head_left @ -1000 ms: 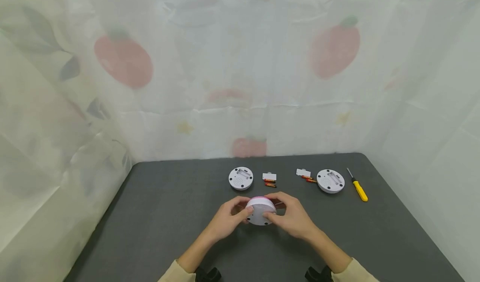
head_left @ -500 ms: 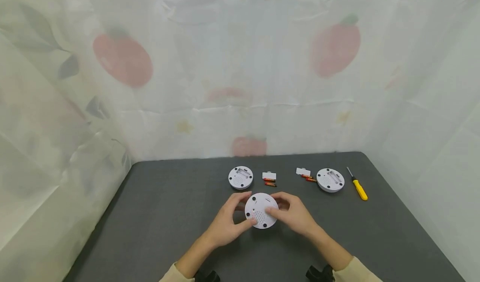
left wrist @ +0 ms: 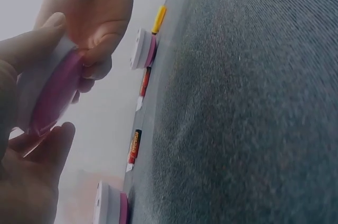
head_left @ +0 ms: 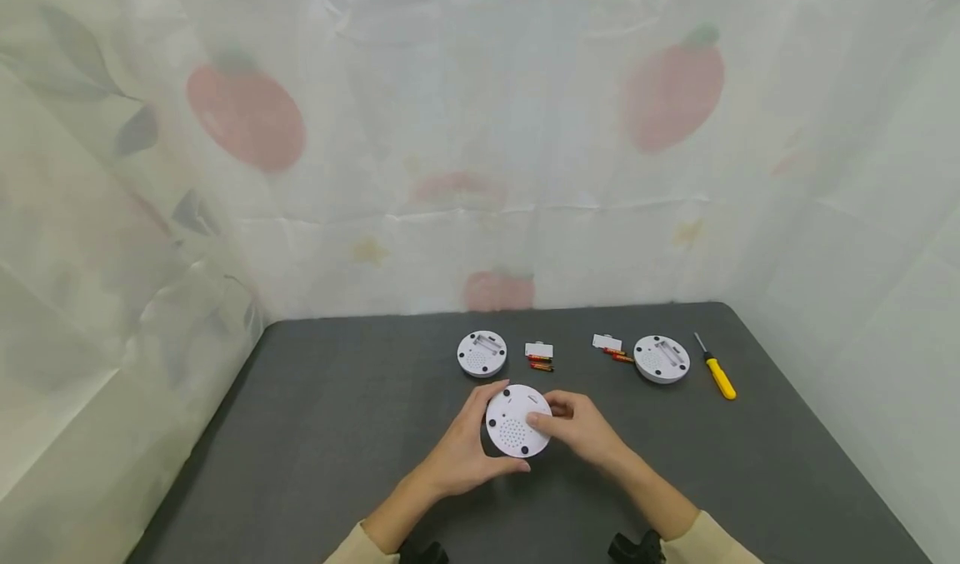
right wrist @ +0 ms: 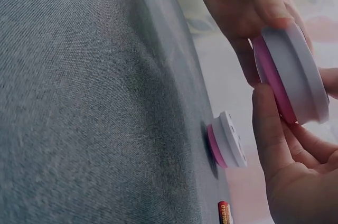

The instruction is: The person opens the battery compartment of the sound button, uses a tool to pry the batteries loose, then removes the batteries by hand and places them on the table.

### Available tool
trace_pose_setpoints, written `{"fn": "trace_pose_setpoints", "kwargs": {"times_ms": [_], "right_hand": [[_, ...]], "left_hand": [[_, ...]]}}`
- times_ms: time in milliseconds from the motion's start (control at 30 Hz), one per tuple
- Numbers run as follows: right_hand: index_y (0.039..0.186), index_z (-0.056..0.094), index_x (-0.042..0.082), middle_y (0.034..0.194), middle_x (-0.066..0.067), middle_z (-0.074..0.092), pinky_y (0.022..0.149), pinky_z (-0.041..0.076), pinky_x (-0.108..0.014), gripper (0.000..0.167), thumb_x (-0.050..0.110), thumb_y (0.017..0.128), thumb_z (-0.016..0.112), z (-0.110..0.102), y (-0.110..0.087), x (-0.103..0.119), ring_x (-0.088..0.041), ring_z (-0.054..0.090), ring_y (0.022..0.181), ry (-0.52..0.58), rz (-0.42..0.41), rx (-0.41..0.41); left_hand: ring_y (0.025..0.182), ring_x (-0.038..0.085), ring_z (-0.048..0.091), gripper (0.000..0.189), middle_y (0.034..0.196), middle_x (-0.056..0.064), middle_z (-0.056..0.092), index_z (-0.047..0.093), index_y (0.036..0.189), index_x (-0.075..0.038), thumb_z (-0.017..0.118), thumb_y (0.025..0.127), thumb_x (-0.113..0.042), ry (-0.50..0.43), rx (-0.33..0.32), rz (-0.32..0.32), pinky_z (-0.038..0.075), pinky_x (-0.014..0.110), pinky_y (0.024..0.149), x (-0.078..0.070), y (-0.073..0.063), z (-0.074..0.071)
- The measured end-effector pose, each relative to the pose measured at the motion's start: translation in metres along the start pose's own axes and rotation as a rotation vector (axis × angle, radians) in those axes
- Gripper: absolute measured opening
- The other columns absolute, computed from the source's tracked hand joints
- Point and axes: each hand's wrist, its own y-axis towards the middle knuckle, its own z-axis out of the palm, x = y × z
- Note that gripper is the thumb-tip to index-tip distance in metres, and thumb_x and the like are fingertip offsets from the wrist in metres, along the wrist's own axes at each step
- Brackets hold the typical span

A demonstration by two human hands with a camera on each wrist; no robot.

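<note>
A round white device (head_left: 513, 432) with a pink side is held between both hands above the table. Its white face, with speaker holes and black feet, is turned up toward the head camera. My left hand (head_left: 468, 447) grips the rim, fingers along the far left edge and thumb at the near edge. At the right edge my right hand (head_left: 588, 432) pinches it, thumb lying on the white face and hiding part of it. In the right wrist view the device's pink side (right wrist: 274, 78) shows, with fingertips from both hands against the device.
Behind the hands lies a similar round device (head_left: 482, 354) with an open battery slot, beside a white cover (head_left: 538, 350) and batteries (head_left: 541, 368). Farther right are another cover (head_left: 607, 342), more batteries (head_left: 618, 356), a second such device (head_left: 662, 360) and a yellow-handled screwdriver (head_left: 720, 378).
The held device has tipped so its white face shows fully, and it has turned a little. My left thumb has slid off the face to the near rim; my right thumb stays on the face.
</note>
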Motion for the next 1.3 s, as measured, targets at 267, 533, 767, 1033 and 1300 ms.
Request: {"fn": "trace_pose_setpoints", "kwargs": {"times_ms": [267, 533, 767, 1033, 1300], "right_hand": [[0.121, 0.066, 0.0, 0.106, -0.008, 0.071, 0.076, 0.053, -0.027, 0.037, 0.026, 0.095, 0.07, 0.002, -0.004, 0.004, -0.015, 0.068, 0.089, -0.158, -0.06, -0.093], [0.108, 0.069, 0.015, 0.101, 0.005, 0.065, 0.073, 0.055, -0.027, 0.023, 0.016, 0.087, 0.08, 0.009, -0.009, 0.019, -0.014, 0.063, 0.09, -0.333, -0.152, -0.291], [0.099, 0.07, 0.014, 0.095, 0.003, 0.061, 0.067, 0.051, -0.025, 0.02, 0.009, 0.084, 0.082, 0.019, -0.007, 0.018, -0.016, 0.057, 0.084, -0.409, -0.198, -0.337], [0.097, 0.071, 0.01, 0.092, 0.001, 0.058, 0.067, 0.045, -0.026, 0.023, 0.011, 0.08, 0.086, 0.026, -0.003, 0.015, -0.021, 0.054, 0.08, -0.461, -0.171, -0.379], [0.092, 0.068, 0.009, 0.09, 0.0, 0.056, 0.068, 0.044, -0.028, 0.017, 0.007, 0.083, 0.082, 0.02, 0.005, 0.01, -0.017, 0.052, 0.08, -0.399, -0.079, -0.333]], "left_hand": [[0.117, 0.014, 0.054, 0.099, 0.135, -0.007, 0.053, 0.037, 0.151, -0.02, 0.093, 0.071, -0.036, -0.009, -0.018, -0.055, 0.044, 0.038, 0.099, -0.002, 0.002, 0.004], [0.114, 0.015, 0.055, 0.098, 0.133, -0.002, 0.055, 0.037, 0.151, -0.013, 0.092, 0.073, -0.038, -0.02, -0.019, -0.089, 0.043, 0.038, 0.097, 0.003, 0.003, 0.005], [0.112, 0.014, 0.056, 0.1, 0.131, -0.003, 0.055, 0.036, 0.149, -0.011, 0.092, 0.072, -0.04, -0.05, -0.03, -0.142, 0.044, 0.034, 0.096, 0.003, 0.001, 0.009], [0.113, 0.015, 0.054, 0.099, 0.135, 0.0, 0.05, 0.036, 0.148, -0.011, 0.092, 0.071, -0.039, 0.004, -0.047, -0.122, 0.044, 0.035, 0.096, 0.0, 0.001, 0.014], [0.113, 0.016, 0.053, 0.099, 0.136, 0.0, 0.049, 0.037, 0.147, -0.01, 0.093, 0.071, -0.037, 0.026, -0.032, -0.125, 0.043, 0.035, 0.096, -0.002, 0.0, 0.016]]}}
